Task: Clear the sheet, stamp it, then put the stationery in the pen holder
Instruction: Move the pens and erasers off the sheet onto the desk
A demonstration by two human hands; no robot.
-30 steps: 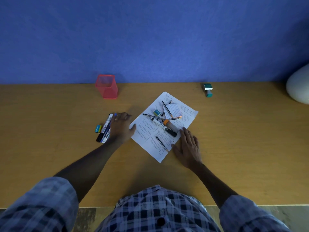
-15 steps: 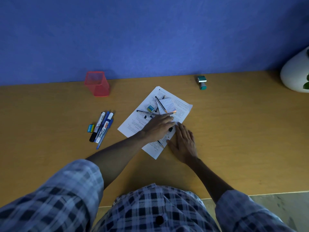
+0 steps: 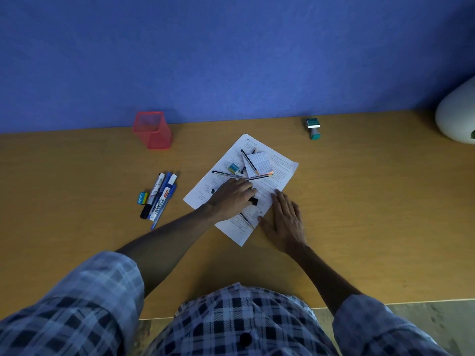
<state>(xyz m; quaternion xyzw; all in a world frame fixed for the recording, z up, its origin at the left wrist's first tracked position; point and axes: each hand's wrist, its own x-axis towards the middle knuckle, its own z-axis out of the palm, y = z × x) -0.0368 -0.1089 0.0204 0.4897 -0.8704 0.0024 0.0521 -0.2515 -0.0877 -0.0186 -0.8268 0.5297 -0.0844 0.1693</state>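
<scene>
While the right hand [image 3: 284, 222] lies flat with straight fingers on the sheet's [image 3: 280, 170] near edge, apparently pinning the paper, the left hand [image 3: 232, 196] curls its grip over a black-capped marker [image 3: 253, 200] on the sheet; only the cap shows, so how firmly it holds I cannot tell. Beyond that grip, pencils [image 3: 249, 161], an eraser [image 3: 234, 168] and a small card [image 3: 259, 163] still litter the sheet. Left of it lie markers [image 3: 160, 195] already cleared onto the surface [image 3: 359, 201]; the pen holder [image 3: 152, 131] stands farther off, and the stamp [image 3: 312, 128] waits far right.
</scene>
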